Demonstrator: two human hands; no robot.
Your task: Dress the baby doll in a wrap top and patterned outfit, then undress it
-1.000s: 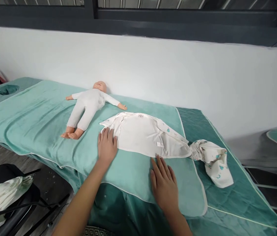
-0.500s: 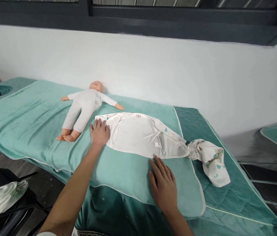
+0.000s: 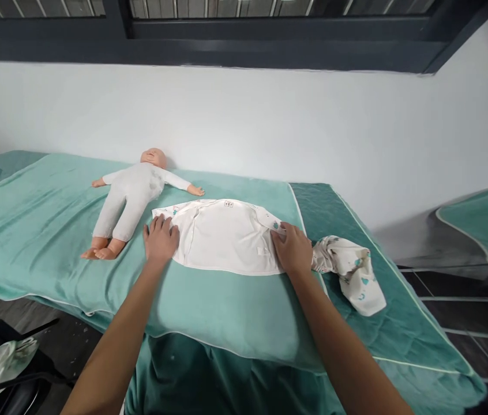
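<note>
Your flat, open left hand (image 3: 160,240) and right hand (image 3: 295,251) press opposite ends of the white cotton baby garment (image 3: 222,236), its long axis running between them.

Both arms reach forward, left hand (image 3: 160,241) and right hand (image 3: 295,251) pressed flat, palms down.

A long padded treatment bed with a dark teal quilted cover (image 3: 404,323) stands along the white wall. A light green towel with pale piped edging (image 3: 45,230) is spread over most of its top and hangs over the front edge. On the towel lie a baby doll in a white bodysuit (image 3: 129,199), on its back with its head at the wall, and just beside it a white infant garment opened flat (image 3: 222,236). A crumpled white printed cloth (image 3: 352,271) rests on the quilted cover, touching the garment's right end.
</note>
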